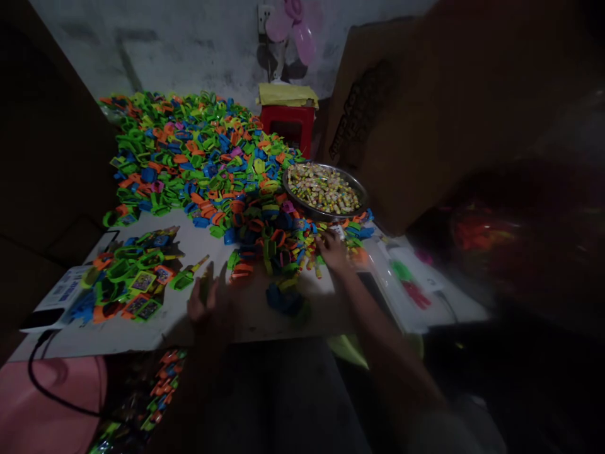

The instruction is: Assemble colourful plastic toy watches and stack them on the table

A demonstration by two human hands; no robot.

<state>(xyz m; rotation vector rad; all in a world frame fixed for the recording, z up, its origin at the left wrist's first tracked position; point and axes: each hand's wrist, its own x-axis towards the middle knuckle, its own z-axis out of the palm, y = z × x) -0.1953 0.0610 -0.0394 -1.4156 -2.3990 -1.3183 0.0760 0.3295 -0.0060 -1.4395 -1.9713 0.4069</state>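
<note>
My left hand (203, 297) is over the front of the white table (189, 246), beside a small pile of bright plastic pieces (137, 277). Something greenish shows between its fingers, too dark to make out. Just above that hand lies a green piece with a thin yellow stick (182, 277). My right hand (333, 251) reaches onto the small yellow-and-red pieces (309, 252) below a metal bowl (326, 191); its fingertips are curled down among them, and whether they hold one is unclear. The bowl is filled with small, mostly yellow and white pieces.
A large heap of green, orange and blue plastic pieces (189, 151) covers the table's back left. Behind stand a red stool (297, 120) and a pink fan (295, 28). Cardboard (387, 126) rises at the right. A pink basin (57, 403) sits below left, near a black cable (51, 397).
</note>
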